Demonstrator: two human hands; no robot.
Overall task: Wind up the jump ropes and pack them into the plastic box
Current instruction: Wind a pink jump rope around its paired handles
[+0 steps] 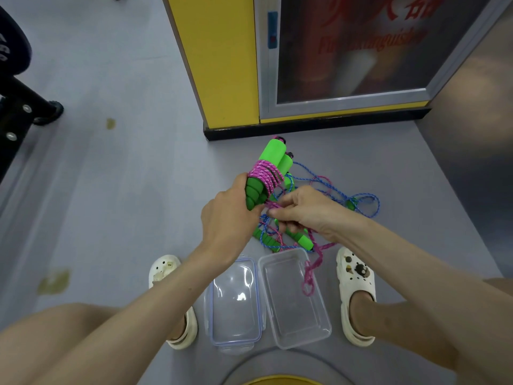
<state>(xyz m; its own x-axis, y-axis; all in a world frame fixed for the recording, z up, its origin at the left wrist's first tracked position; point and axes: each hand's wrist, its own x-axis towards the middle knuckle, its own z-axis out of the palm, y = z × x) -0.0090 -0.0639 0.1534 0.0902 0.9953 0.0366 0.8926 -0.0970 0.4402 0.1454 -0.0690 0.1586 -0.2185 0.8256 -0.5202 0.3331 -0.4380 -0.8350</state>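
My left hand [230,215] grips the lower ends of two green foam handles [270,158] held together, with pink rope [265,173] wound round their middle. My right hand [304,211] pinches the loose pink rope just right of the handles. A slack length of that pink rope [311,270] hangs down into the clear plastic box [322,333] on the floor. Under my hands lie more green handles [302,241] and tangled blue rope [363,202].
The box's clear lid [236,301] with a blue rim lies left of the box, between my two white clogs [356,273]. A yellow cabinet with a glass door [277,65] stands ahead. Black gym equipment [19,107] is at the far left.
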